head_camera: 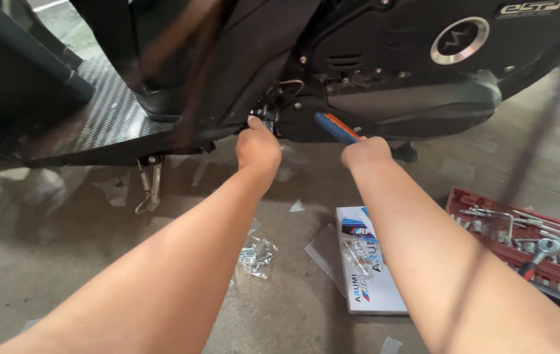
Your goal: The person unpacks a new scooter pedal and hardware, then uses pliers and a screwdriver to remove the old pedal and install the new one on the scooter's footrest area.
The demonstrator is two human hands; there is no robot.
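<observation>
A black scooter (pixel 385 72) fills the top of the head view, with its lower body panel (pixel 247 72) hanging over the concrete floor. My left hand (pixel 257 147) reaches up to the bottom edge of that panel, its fingers pressed against a small metal part there. My right hand (pixel 365 152) grips a screwdriver with a blue and orange handle (pixel 335 127), which points up and left toward the underside of the scooter. The tip of the tool is hidden by the bodywork.
A red tool case (pixel 522 236) with wrenches and sockets lies open at the right. A white printed box (pixel 368 262) sits on the floor between my arms, next to a clear bag of bolts (pixel 257 254). Plastic scraps litter the floor. A kickstand spring (pixel 150 183) hangs at the left.
</observation>
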